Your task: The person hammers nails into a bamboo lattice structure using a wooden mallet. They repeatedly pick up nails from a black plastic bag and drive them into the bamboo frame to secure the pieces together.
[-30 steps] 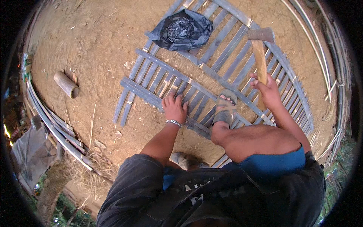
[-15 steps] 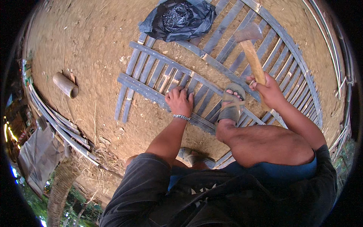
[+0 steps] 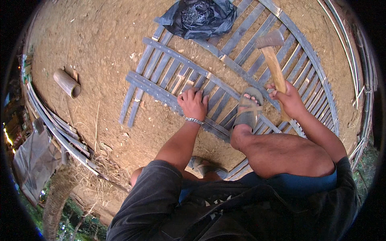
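My right hand (image 3: 289, 99) is wrapped round the wooden handle of a hatchet (image 3: 274, 64). The hatchet's dark metal head is raised over a long slatted panel. To the left, my left hand (image 3: 193, 103) lies over the lower rail of a smaller slatted panel (image 3: 150, 86), fingers bent over the rail's far edge. What is under the fingers is hidden. This panel has grey strips crossed by two rails dotted with small shiny nail heads. My sandalled foot (image 3: 248, 110) presses on the slats between my two hands.
A black plastic bag (image 3: 171, 22) lies open at the top, holding a heap of nails (image 3: 195, 15). The long curved slatted panel (image 3: 307, 46) spreads to the right. A hollow bamboo piece (image 3: 67, 83) lies on the dirt at left. Long poles (image 3: 60, 128) curve along the left edge.
The view has shifted slightly. My left hand stays on the small panel's rail, and my right hand still holds the hatchet raised, in nearly the same pose.
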Available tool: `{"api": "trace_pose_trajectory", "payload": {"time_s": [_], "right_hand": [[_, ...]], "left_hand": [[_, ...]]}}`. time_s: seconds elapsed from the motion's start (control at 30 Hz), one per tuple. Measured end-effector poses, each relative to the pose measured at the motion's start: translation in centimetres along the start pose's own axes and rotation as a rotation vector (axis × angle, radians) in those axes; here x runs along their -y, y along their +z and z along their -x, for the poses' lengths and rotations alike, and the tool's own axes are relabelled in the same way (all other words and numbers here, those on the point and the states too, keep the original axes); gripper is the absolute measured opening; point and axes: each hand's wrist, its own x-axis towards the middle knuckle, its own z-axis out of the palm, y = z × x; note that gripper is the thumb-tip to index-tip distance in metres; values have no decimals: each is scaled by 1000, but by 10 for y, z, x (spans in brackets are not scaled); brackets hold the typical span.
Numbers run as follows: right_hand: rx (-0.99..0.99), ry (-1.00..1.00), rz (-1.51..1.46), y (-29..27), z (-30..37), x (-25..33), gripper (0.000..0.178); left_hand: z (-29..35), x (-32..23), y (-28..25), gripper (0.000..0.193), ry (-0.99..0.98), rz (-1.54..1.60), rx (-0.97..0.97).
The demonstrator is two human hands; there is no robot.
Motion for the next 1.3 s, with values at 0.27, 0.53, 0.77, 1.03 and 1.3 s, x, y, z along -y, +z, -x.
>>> {"api": "trace_pose_trajectory", "payload": {"time_s": [0.27,0.53,0.77,1.03,1.3], "right_hand": [[-7,10,-1,5,13,-4,39],[-30,-13,55,12,18,-3,34],[-9,-55,19,26,12,1,33],[19,-56,40,36,17,5,33],[22,-68,37,34,18,-1,34]], "left_hand": [[6,3,-6,38,-14,76,-20],[108,24,-7,44,-694,298,-252],[122,23,-1,34,-1050,548,-148],[122,22,5,27,-998,551,-126],[118,21,9,26,-1034,473,-127]]}}
